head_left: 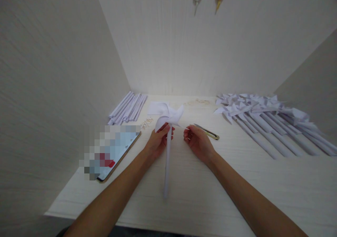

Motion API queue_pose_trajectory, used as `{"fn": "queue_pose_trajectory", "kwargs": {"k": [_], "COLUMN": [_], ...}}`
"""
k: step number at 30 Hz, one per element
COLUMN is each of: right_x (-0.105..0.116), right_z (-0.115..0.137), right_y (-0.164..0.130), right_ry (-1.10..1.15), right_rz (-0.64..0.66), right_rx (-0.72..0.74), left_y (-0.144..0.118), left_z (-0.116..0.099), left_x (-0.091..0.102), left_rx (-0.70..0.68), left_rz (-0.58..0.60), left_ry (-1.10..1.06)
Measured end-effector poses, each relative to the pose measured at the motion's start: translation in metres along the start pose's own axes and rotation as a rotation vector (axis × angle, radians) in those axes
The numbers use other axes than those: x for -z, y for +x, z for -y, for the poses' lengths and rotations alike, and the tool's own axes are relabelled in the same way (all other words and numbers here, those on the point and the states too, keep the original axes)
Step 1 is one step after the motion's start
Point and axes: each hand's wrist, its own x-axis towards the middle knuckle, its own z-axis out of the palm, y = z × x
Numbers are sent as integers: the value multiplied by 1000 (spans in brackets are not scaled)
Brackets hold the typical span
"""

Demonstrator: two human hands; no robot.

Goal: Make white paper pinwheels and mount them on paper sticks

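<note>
My left hand [157,141] grips the top of a white rolled-paper stick [167,166], just under the white paper pinwheel head [168,116] mounted on it. The stick hangs down toward me over the pale table [237,188]. My right hand [197,141] is just right of the stick, fingers curled, pinching something thin and pale like a pin near the pinwheel's centre; what it is stays too small to tell. A knife with a yellowish handle [207,132] lies on the table just beyond my right hand.
A bundle of white paper sticks [128,107] lies at the back left. Several finished white pinwheels [265,119] lie in a row at the right. A phone [116,153] lies at the left. Small pale rings [198,102] sit near the back wall.
</note>
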Motion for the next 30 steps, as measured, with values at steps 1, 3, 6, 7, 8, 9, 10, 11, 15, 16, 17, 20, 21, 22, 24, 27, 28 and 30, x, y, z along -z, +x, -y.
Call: {"fn": "queue_pose_trajectory", "kwargs": {"k": [1, 3, 6, 7, 8, 9, 10, 11, 15, 16, 17, 20, 21, 22, 24, 27, 28, 30], "right_x": [0, 0, -1, -1, -1, -1, -1, -1, -1, -1, -1, -1, 0, 0, 0, 1, 1, 0], "right_z": [0, -1, 0, 0, 0, 0, 1, 1, 1, 1, 1, 1, 1, 1, 1, 1, 1, 1], "right_y": [0, -1, -1, -1, -2, -2, -2, -2, -2, -2, -2, -2, -2, -2, -2, -2, -2, -2], "right_ry": [-1, -14, -41, -44, -44, -41, -36, -33, -45, -48, -51, -62, -67, -71, -76, -74, -74, -76], "right_rz": [4, 17, 40, 43, 43, 42, 40, 40, 58, 62, 64, 66, 68, 70, 75, 77, 78, 79], "right_rx": [1, 4, 8, 7, 5, 2, 0, -1, 2, 2, 2, 6, 8, 10, 12, 9, 9, 13], "left_y": [0, 0, 0, 0, 0, 0, 0, 0, 1, 1, 1, 1, 1, 1, 1, 2, 2, 2], "left_z": [0, 0, 0, 0, 0, 0, 0, 0, 0, 0, 0, 0, 0, 0, 0, 0, 0, 0], "left_x": [0, 0, 0, 0, 0, 0, 0, 0, 0, 0, 1, 1, 1, 2, 2, 2, 2, 2], "left_rx": [0, 3, 5, 7, 7, 7, 7, 7, 3, 1, 0, 3, 5, 5, 3, 0, 1, 4], "left_rz": [5, 14, 19, 18, 16, 13, 11, 10, 10, 8, 8, 7, 7, 8, 10, 12, 11, 6], "left_ry": [3, 9, 15, 18, 19, 20, 20, 20, 15, 15, 14, 9, 9, 11, 14, 13, 12, 12]}}
